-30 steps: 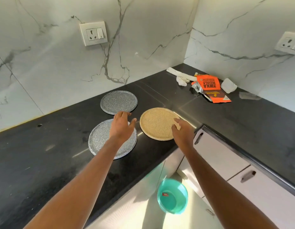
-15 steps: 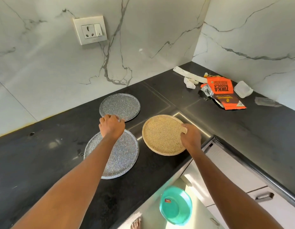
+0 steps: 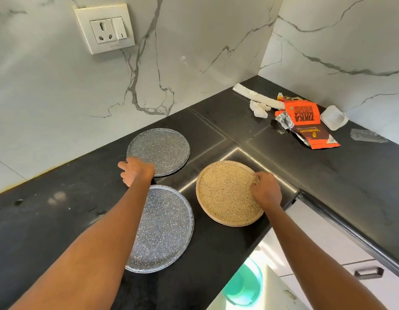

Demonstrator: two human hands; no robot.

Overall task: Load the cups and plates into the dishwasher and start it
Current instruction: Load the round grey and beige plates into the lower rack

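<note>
We saw a black stone L-shaped countertop [image 3: 238,121] carrying three round plates. The near grey speckled plate [image 3: 165,229] lay partly under the left forearm, the tan speckled plate [image 3: 225,193] to its right, the far grey speckled plate [image 3: 159,151] near the wall. Our left hand [image 3: 136,172] curled over the far grey plate's near-left rim; whether it clamped we could not tell. Our right hand [image 3: 264,190] had fingers bent onto the tan plate's right edge, grip unclear. An orange spice packet [image 3: 305,121] lay far right.
</note>
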